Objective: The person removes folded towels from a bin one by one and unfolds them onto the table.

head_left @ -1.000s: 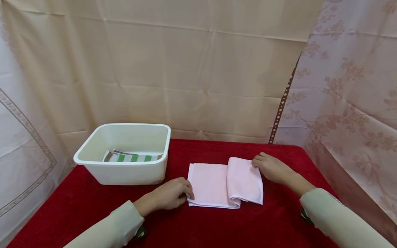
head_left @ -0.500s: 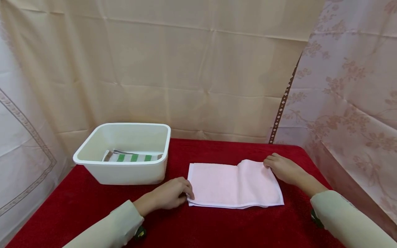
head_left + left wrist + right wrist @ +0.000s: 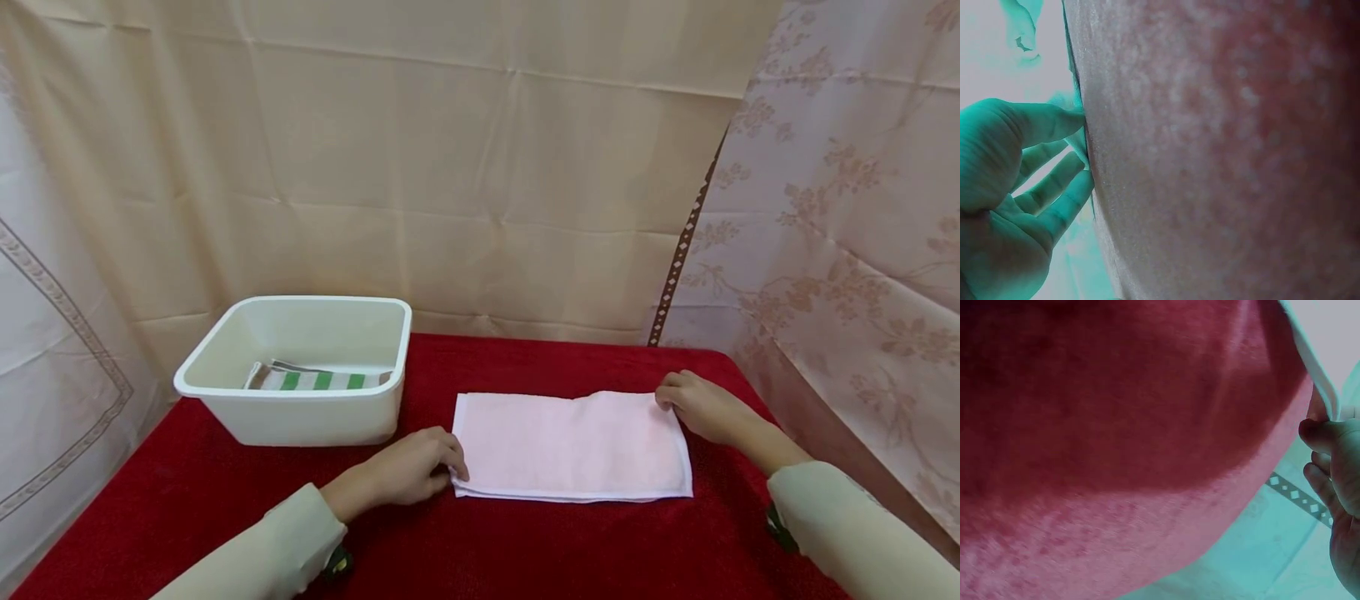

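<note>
A pale pink towel [image 3: 562, 450] with white hems lies folded in a long rectangle on the red cloth, its layers showing along the near edge. At its near left corner my left hand [image 3: 423, 467] pinches the hem. My right hand [image 3: 697, 406] pinches the far right corner between thumb and fingers. In the right wrist view, the towel's white hem [image 3: 1316, 369] runs up from the thumb of my right hand [image 3: 1341, 469]. The left wrist view shows the thumb and fingertips of my left hand [image 3: 1029, 169] down at the red cloth's surface.
A white plastic basin [image 3: 300, 421] stands to the left of the towel. Inside it lies a green, white and brown striped cloth [image 3: 322, 381]. A red cloth [image 3: 525, 550] covers the table. Beige curtain [image 3: 450, 167] hangs behind, with patterned fabric [image 3: 847, 208] on the right.
My right hand has moved to the right, drawing the folded-back end of the pink towel out until it lies nearly flat. The left hand has stayed at its corner.
</note>
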`<state>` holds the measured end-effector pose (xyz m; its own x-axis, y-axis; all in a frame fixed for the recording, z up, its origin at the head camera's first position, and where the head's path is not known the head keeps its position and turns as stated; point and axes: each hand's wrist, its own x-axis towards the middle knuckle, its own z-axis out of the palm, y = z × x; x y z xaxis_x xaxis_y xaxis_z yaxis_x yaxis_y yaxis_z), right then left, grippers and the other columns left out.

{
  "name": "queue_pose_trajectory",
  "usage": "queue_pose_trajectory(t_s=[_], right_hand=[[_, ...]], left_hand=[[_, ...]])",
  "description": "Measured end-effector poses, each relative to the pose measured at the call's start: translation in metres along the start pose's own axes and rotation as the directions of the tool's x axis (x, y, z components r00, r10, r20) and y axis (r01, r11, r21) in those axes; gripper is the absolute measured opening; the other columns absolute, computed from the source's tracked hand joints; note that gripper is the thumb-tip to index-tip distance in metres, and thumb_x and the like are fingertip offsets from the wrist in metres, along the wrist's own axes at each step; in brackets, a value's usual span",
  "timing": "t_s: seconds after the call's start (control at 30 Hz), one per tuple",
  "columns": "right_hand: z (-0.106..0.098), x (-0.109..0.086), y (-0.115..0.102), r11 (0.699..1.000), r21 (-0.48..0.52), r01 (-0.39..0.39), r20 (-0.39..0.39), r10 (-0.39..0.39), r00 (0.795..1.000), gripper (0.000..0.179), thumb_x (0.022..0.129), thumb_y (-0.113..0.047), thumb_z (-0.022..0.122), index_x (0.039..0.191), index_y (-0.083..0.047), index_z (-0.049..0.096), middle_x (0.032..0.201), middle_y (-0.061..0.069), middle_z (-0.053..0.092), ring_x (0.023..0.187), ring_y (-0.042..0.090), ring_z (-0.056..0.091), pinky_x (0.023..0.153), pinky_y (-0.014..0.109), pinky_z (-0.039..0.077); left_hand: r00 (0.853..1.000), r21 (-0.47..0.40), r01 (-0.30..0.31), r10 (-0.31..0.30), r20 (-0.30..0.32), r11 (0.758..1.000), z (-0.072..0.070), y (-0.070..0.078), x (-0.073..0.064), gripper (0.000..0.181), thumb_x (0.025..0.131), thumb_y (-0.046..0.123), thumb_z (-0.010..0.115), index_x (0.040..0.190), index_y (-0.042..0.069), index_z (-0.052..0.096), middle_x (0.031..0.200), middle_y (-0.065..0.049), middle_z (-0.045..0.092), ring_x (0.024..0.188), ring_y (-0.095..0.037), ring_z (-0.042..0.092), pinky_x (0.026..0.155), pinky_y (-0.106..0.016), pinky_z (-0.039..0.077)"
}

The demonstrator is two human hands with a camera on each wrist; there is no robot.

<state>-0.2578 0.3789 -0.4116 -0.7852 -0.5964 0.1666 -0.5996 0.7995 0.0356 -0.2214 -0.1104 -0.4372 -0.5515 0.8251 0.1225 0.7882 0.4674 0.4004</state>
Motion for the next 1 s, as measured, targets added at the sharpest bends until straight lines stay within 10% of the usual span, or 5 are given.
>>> queue_pose_trajectory(t_s=[0.27,0.4,0.57,0.8,1.0], right_hand=[[0.006,-0.005,-0.005,0.985,0.084,-0.154,0.078,0.148,0.986,0.024,0.086,0.004,0.073,0.109,-0.005,0.071,0.103,0.012,0.069,0.097,0.034,0.066,0.086,0.054,0.056],[0.005,-0.011,-0.01,0.918,0.241,-0.315,0.072,0.307,0.949,0.031,0.086,0.003,0.071,0.115,0.007,0.061,0.092,0.013,0.07,0.086,0.031,0.069,0.075,0.051,0.058],[0.0,-0.019,-0.017,0.743,0.418,-0.522,0.183,0.494,0.85,0.033,0.092,-0.005,0.064,0.118,0.014,0.056,0.094,0.02,0.07,0.083,0.031,0.069,0.069,0.044,0.057],[-0.007,-0.022,-0.034,0.339,0.642,-0.687,0.413,0.602,0.684,0.045,0.104,-0.015,0.054,0.132,0.019,0.044,0.102,0.02,0.064,0.084,0.02,0.063,0.074,0.036,0.061],[-0.007,-0.027,-0.041,0.164,0.678,-0.717,0.527,0.571,0.629,0.057,0.106,-0.026,0.054,0.14,0.017,0.037,0.12,0.024,0.059,0.095,0.024,0.063,0.084,0.042,0.06]], left_hand=[[1.0,-0.002,0.004,-0.004,0.005,1.0,0.0,0.001,0.001,0.024,0.088,-0.001,0.069,0.098,0.018,0.08,0.096,0.01,0.068,0.095,-0.005,0.059,0.089,-0.026,0.051],[1.0,-0.014,0.027,-0.027,0.013,1.0,0.0,0.001,0.0,0.024,0.089,-0.001,0.07,0.098,0.018,0.08,0.097,0.01,0.068,0.096,-0.005,0.058,0.09,-0.026,0.051],[1.0,-0.006,0.026,-0.026,0.009,1.0,-0.001,0.002,0.0,0.023,0.089,0.0,0.07,0.098,0.018,0.08,0.097,0.009,0.068,0.097,-0.006,0.058,0.091,-0.027,0.051],[1.0,-0.006,0.026,-0.026,0.009,1.0,-0.001,0.003,0.0,0.022,0.088,-0.001,0.07,0.098,0.017,0.08,0.098,0.008,0.069,0.096,-0.006,0.058,0.09,-0.027,0.051],[1.0,-0.014,0.031,-0.031,0.006,0.999,0.0,0.001,-0.001,0.023,0.088,-0.001,0.07,0.098,0.018,0.08,0.098,0.009,0.068,0.097,-0.006,0.058,0.09,-0.027,0.051]])
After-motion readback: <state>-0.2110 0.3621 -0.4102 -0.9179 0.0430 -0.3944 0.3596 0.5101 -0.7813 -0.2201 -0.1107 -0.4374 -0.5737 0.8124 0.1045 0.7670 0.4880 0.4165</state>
